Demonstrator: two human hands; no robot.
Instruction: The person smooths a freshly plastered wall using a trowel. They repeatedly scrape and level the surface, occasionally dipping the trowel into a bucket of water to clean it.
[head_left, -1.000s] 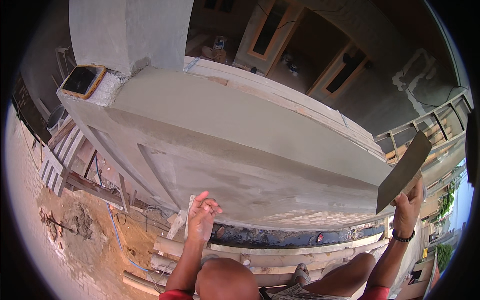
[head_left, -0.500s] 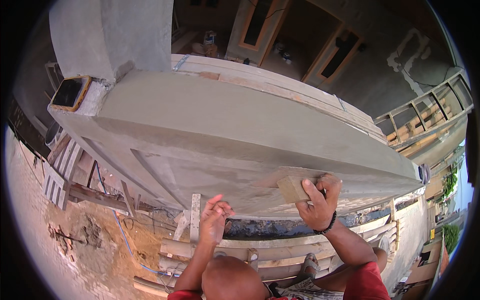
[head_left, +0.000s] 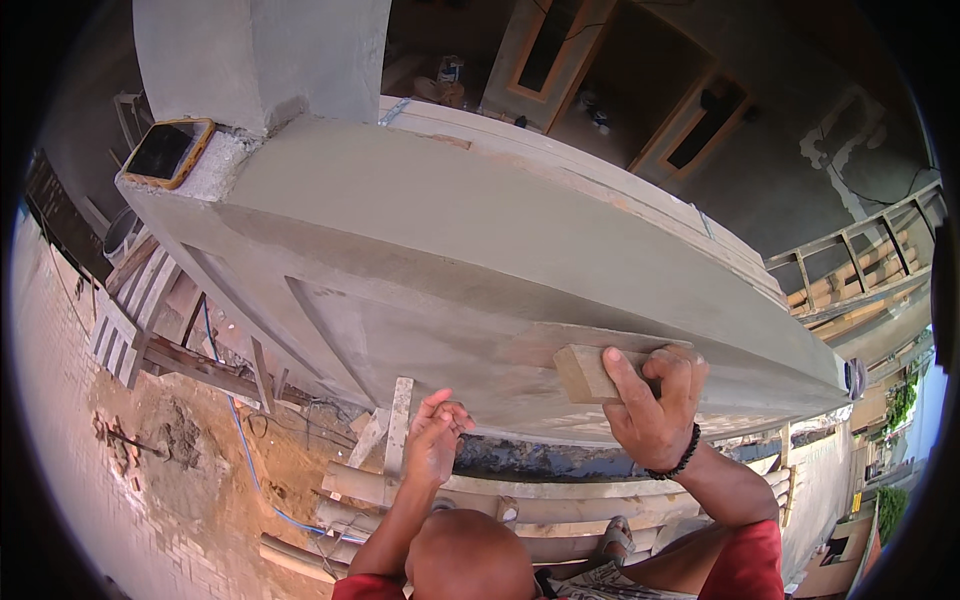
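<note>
My right hand (head_left: 655, 405) grips a plastering float, its blocky end (head_left: 583, 375) and the thin edge of its board showing beside my fingers. The float lies against the grey cement face of the wall (head_left: 430, 335), below the flat top ledge (head_left: 480, 215). My hand covers most of its handle. Lower and to the left, my left hand (head_left: 438, 435) is raised in front of the wall with loosely curled fingers, some apart. It holds nothing and appears clear of the surface.
A phone in an orange case (head_left: 170, 153) lies on the ledge's left end, beside a pillar (head_left: 260, 60). Bamboo poles (head_left: 560, 510) run below me, with an upright plank (head_left: 398, 425) near my left hand. A ladder-like frame (head_left: 860, 250) leans at right. A blue hose (head_left: 240, 440) crosses the sandy ground.
My right hand and the float have slid slightly right along the wall. The left hand keeps nearly the same pose. The whole view has shifted a little.
</note>
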